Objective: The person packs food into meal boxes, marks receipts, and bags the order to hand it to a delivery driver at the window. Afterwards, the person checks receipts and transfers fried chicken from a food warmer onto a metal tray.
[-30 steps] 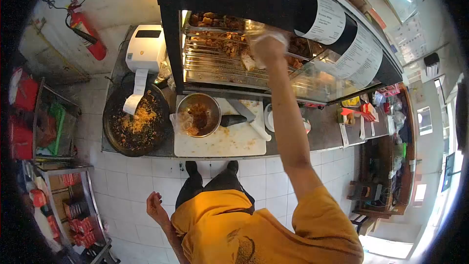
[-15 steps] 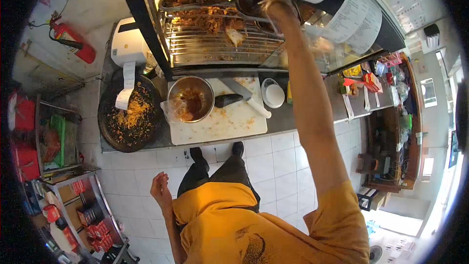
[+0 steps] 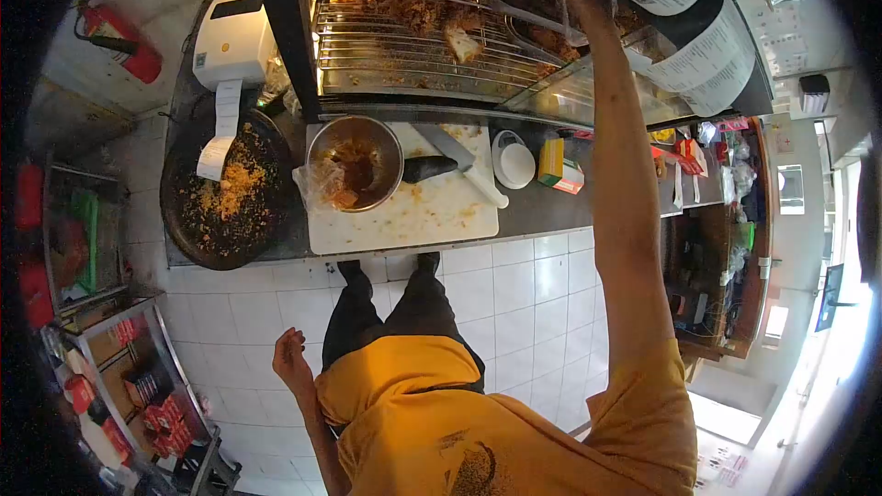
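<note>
My right hand (image 3: 585, 2) reaches into the lit display cabinet, its bunched fingers over a metal tray (image 3: 524, 11) of browned fried pieces. Clear plastic (image 3: 573, 34) shows at the fingers; what they grip is not distinct. By my waist, over the floor, my left hand (image 3: 292, 355) is loosely curled with nothing in it. On the counter a white cutting board (image 3: 404, 234) carries a metal bowl (image 3: 397, 149) with reddish-brown residue and a crumpled plastic bag (image 3: 322, 186). Beside the bowl lie a knife with a white handle (image 3: 484, 186) and a black-handled tool (image 3: 432, 168).
Left on the counter sit a black pan (image 3: 179, 211) of crumbs and a white label printer (image 3: 234, 41). A white round container (image 3: 514, 163) and a yellow-green box (image 3: 559, 165) stand right of the board. The cabinet's glass panel (image 3: 570, 96) and wire rack (image 3: 395, 55) border the reach.
The view has shifted, with the counter lower and the box now uncovered. My right hand has moved slightly right and stays inside the cabinet. My left hand remains beside my waist.
</note>
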The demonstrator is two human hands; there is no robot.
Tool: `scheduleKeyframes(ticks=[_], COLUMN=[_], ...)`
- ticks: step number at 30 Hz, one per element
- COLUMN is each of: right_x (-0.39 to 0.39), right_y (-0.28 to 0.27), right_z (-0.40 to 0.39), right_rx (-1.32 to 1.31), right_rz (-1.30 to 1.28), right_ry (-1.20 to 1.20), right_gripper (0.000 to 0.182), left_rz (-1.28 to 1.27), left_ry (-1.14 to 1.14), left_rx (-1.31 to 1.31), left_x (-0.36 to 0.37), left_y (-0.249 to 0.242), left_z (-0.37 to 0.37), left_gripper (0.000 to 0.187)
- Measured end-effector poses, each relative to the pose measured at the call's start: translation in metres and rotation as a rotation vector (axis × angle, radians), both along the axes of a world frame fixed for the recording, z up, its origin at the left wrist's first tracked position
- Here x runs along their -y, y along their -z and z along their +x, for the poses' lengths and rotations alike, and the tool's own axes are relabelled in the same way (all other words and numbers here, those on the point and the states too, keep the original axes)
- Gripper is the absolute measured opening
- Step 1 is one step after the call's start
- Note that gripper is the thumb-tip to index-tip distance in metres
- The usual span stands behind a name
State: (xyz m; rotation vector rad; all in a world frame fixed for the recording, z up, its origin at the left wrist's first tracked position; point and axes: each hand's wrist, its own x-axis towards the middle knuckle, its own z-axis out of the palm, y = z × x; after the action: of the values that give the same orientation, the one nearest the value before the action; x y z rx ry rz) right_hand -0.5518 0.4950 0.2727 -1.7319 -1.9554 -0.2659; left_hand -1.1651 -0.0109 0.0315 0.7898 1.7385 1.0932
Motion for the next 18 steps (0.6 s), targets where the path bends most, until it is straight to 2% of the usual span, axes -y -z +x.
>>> scheduleKeyframes(ticks=[4, 9, 15, 18], right_x=[0.014, 0.022, 0.003, 0.019], right_y=[-0.016, -0.035, -0.009, -0.02], right_z=[-0.002, -0.014, -0.044, -0.029], right_rx=[0.037, 0.092, 0.17, 0.157], right_rz=[-0.021, -0.063, -0.1, -0.075], right_ry=[0.016, 0.037, 0.026, 0.049], right_gripper=[0.042, 0.042, 0.042, 0.042], left_rz=[-0.048, -0.083, -0.062, -0.028], left_ry=[0.029, 0.029, 0.101, 0.094], left_rx=[-0.014, -0.007, -0.044, -0.018], left_x=[-0.014, -0.016, -0.024, -0.027], left_y=[-0.011, 0.002, 0.012, 0.016], left_z=[0.008, 0.005, 0.005, 0.002], left_gripper=[0.021, 0.022, 0.02, 0.019])
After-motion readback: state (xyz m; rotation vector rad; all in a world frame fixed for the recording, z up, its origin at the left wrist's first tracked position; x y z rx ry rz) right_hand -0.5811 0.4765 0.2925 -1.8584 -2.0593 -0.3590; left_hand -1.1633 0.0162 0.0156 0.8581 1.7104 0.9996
